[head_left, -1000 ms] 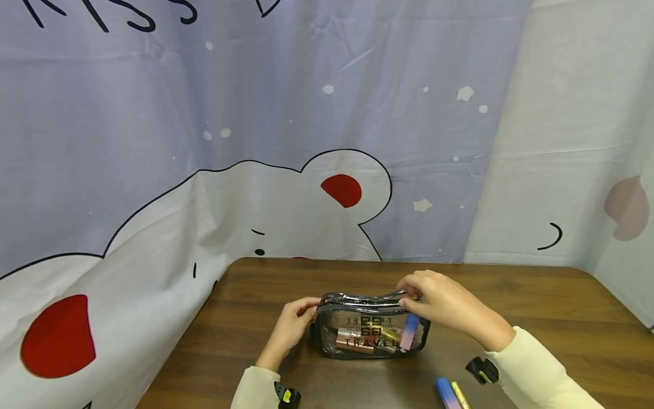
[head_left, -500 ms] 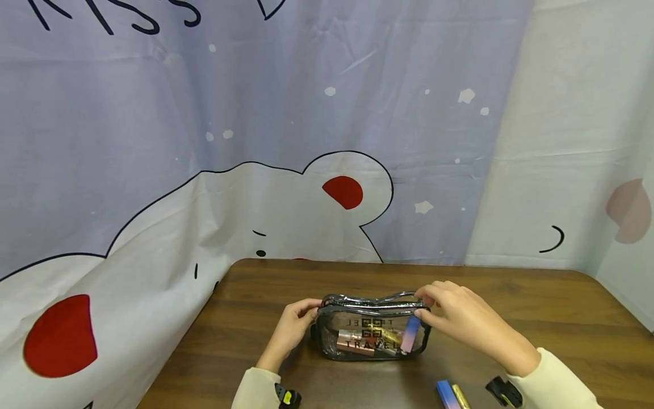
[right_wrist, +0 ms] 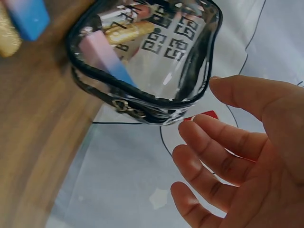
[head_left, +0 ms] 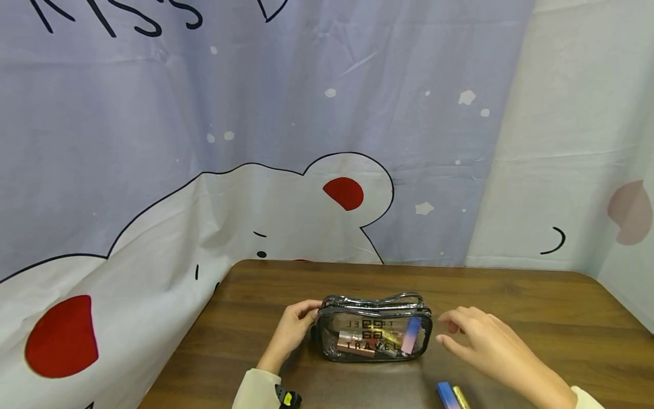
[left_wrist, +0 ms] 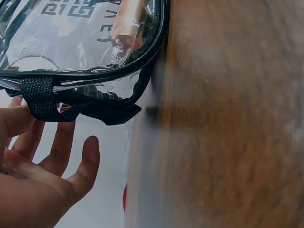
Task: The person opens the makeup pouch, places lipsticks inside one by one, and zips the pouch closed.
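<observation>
A clear travel pouch with black trim stands on the table. Through its plastic I see a pink-gold tube, a gold tube and a blue-pink box. My left hand pinches the pouch's top left corner, by the black fabric tab at that end. Just off the pouch's right end, my right hand is held with fingers loosely bent and nothing in them. Zipper pulls show at the pouch's right end.
A second blue-pink box and a gold tube lie side by side near the front, right of the pouch. The wooden table runs back to a printed cloth backdrop.
My right hand slid right along the pouch's top edge, let go at the right end and moved away to the right. My left hand stayed on the left corner.
</observation>
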`<state>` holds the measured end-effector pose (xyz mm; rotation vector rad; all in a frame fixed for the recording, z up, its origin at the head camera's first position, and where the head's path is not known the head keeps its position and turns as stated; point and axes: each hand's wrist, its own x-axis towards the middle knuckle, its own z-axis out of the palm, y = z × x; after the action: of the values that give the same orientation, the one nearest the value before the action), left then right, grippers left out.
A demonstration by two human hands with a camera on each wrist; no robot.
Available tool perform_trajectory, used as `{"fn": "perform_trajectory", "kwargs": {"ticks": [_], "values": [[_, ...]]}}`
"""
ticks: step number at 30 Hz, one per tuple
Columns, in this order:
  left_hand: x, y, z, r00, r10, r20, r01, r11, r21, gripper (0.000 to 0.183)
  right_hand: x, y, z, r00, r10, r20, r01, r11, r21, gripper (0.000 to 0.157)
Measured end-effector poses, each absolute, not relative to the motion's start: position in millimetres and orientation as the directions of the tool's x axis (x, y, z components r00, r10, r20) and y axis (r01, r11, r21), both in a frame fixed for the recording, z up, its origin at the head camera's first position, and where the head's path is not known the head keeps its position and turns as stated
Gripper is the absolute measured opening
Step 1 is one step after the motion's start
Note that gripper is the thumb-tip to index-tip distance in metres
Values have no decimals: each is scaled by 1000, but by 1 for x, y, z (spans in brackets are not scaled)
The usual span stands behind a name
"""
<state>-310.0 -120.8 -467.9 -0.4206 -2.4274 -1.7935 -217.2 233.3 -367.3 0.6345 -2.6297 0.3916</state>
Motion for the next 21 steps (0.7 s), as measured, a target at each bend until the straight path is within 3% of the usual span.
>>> {"fn": "perform_trajectory", "kwargs": {"ticks": [8, 12, 16, 21], "values": [[-310, -120, -469, -951, 186, 248, 291, 266, 919, 21, -202, 259, -395, -918, -340, 204, -382, 897, -223, 22], [-310, -119, -468, -956, 171, 237, 276, 255, 927, 21, -201, 275, -413, -933, -355, 53, -354, 886, -300, 34], [-309, -118, -466, -958, 156, 241, 274, 250, 929, 20, -201, 287, -427, -932, -353, -77, -298, 871, -391, 35], [-310, -120, -467, -954, 158, 257, 291, 263, 920, 20, -199, 293, -442, -935, -324, -141, -239, 874, -422, 37]]}}
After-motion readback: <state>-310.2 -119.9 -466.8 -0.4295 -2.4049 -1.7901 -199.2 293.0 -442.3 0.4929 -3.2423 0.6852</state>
